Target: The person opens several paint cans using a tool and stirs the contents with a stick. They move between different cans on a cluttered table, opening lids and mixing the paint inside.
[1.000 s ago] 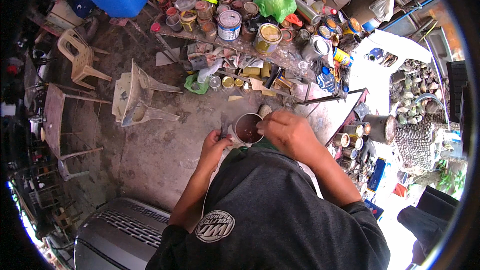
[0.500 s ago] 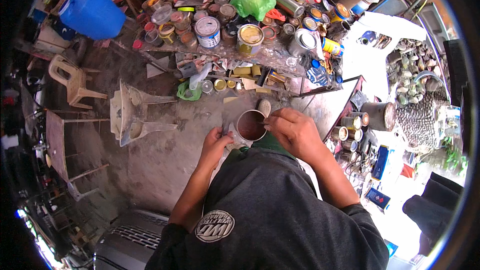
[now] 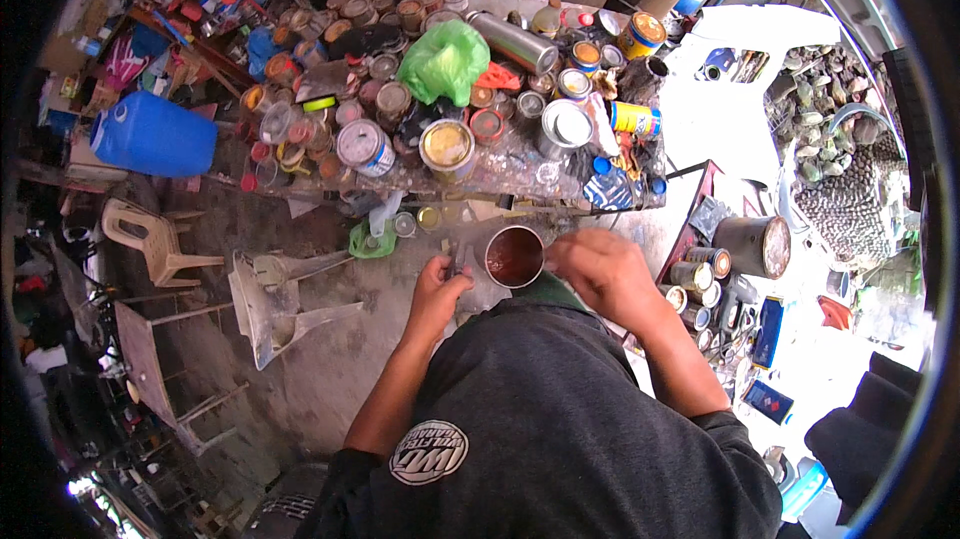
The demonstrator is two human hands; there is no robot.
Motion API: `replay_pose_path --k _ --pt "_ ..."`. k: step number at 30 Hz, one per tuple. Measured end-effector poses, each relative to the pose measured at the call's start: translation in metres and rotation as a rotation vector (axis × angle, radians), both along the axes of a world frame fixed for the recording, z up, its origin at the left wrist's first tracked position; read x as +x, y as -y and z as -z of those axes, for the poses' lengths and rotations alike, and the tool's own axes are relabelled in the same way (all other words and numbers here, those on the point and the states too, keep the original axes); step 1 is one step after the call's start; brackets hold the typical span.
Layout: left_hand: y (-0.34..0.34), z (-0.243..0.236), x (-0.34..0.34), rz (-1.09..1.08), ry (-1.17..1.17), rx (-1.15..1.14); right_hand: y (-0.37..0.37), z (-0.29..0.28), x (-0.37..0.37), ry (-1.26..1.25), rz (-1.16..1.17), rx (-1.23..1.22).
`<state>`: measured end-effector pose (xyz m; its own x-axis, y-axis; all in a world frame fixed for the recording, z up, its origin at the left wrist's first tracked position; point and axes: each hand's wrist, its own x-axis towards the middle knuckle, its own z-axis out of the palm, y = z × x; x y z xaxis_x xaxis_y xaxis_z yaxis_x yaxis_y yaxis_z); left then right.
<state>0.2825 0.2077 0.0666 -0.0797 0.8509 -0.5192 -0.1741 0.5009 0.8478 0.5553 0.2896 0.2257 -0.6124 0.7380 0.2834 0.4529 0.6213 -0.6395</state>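
A round metal mug (image 3: 515, 232) with a pale rim stands out in front of my chest, with reddish-brown liquid (image 3: 515, 264) inside. My left hand (image 3: 438, 291) is closed around the greyish handle (image 3: 463, 264) on the mug's left side, thumb toward the top. At the right rim is my right hand (image 3: 605, 274), its fingers bent and pinched together and slightly blurred. Whatever those fingers hold is hidden from this view.
Beyond the mug, a cluttered bench (image 3: 420, 179) carries paint cans, jars, a green plastic bag (image 3: 442, 63) and a steel cylinder (image 3: 513, 43). Left are a blue jerrycan (image 3: 155, 134), a beige plastic chair (image 3: 150, 239) and a pale moulded panel (image 3: 265, 304). More cans (image 3: 692, 276) crowd the right.
My view has shifted, bringing more of the bench's far side in. My right hand has moved slightly right, off the inside of the mug, where it held something thin. The left keeps its grip.
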Motion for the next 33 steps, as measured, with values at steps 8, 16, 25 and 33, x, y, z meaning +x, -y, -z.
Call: replay_pose_path --k 8,16,25,33 --pt "-0.082 -0.026 0.054 -0.162 -0.067 0.109 -0.035 0.021 0.033 -0.247 0.503 -0.501" --pt "-0.131 -0.036 0.073 -0.235 -0.008 0.138 -0.096 0.013 0.063 -0.222 0.178 -0.084" --pt "-0.17 -0.047 0.081 -0.238 0.041 0.222 -0.14 0.005 0.07 -0.188 0.261 0.059" --pt "-0.181 -0.051 0.086 -0.265 0.034 0.224 -0.132 0.0 0.068 -0.308 0.169 -0.126"
